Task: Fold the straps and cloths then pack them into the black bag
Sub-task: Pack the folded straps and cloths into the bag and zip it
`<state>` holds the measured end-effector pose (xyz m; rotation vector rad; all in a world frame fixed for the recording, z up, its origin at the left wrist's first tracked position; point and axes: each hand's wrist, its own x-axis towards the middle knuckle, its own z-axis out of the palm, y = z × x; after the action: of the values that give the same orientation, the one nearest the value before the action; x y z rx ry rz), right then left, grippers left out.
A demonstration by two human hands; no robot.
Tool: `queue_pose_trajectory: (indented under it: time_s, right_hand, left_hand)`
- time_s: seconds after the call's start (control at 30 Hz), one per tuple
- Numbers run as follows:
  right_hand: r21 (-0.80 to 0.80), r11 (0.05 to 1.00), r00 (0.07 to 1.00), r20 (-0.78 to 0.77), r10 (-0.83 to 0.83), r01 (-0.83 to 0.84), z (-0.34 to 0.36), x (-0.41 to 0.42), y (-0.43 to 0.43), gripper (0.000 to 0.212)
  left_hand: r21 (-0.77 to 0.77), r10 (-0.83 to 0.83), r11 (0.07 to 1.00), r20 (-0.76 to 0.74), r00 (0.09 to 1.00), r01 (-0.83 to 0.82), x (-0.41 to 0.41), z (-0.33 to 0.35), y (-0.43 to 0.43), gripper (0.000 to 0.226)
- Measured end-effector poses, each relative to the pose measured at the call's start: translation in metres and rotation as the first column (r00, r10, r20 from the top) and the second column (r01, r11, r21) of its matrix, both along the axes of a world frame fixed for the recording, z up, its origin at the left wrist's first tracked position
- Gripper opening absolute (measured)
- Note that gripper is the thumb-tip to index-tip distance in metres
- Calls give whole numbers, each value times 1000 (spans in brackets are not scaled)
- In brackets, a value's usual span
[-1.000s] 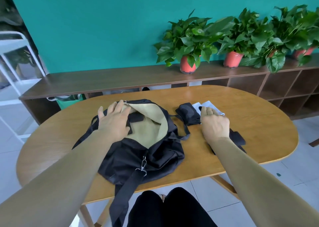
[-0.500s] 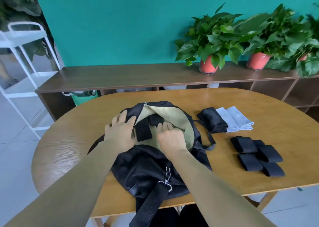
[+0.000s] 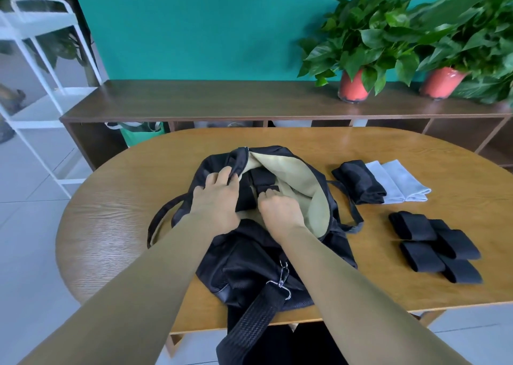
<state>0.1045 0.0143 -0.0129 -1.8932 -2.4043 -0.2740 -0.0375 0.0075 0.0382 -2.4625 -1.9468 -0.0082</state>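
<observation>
The black bag (image 3: pixel 249 264) lies open on the wooden table (image 3: pixel 116 214), showing its tan lining (image 3: pixel 299 176). My left hand (image 3: pixel 218 201) pinches the bag's zipped rim and lifts it. My right hand (image 3: pixel 280 212) is inside the opening, fingers curled on a folded black strap (image 3: pixel 262 180) that rests in the bag. Several folded black straps (image 3: pixel 433 245) lie on the table to the right. Behind them sit a folded black cloth (image 3: pixel 359 181) and two folded light grey cloths (image 3: pixel 397 181).
The bag's shoulder strap (image 3: pixel 255 323) with a metal clip (image 3: pixel 281 278) hangs over the table's near edge. A low wooden shelf (image 3: pixel 222 103) with potted plants (image 3: pixel 358 45) runs behind the table. A white rack (image 3: pixel 36 59) stands at the left.
My right hand came from the cloths on the right to the bag's opening and now presses a strap inside. My left hand shifted from flat on the bag to gripping its rim.
</observation>
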Motion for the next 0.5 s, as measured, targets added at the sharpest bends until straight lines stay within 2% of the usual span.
queue_pose_trajectory:
  time_s: [0.03, 0.13, 0.23, 0.3, 0.37, 0.5]
  right_hand:
    - [43, 999, 999, 30, 13, -14, 1, -1, 2, 45]
    - [-42, 998, 996, 77, 50, -47, 7, 0, -3, 22]
    - [-121, 992, 996, 77, 48, -39, 8, 2, -1, 28]
    - [-110, 993, 996, 76, 56, -47, 14, 2, -3, 30]
    - [-79, 996, 997, 61, 55, -50, 22, 4, -8, 34]
    - [145, 989, 991, 132, 22, -41, 44, 19, -26, 35]
  left_hand:
    - [-1, 2, 1000, -1, 1000, -2, 0, 0, 0, 88]
    - [-6, -1, 1000, -9, 1000, 1, 0, -1, -1, 88]
    - [-16, 3, 1000, -23, 1000, -3, 0, 2, -2, 90]
    - [-15, 13, 1000, -40, 999, -14, -1, 5, -5, 91]
    - [7, 24, 1000, -58, 998, -23, 0, 10, -7, 88]
    - [65, 33, 998, -81, 996, -28, 10, 22, -16, 79]
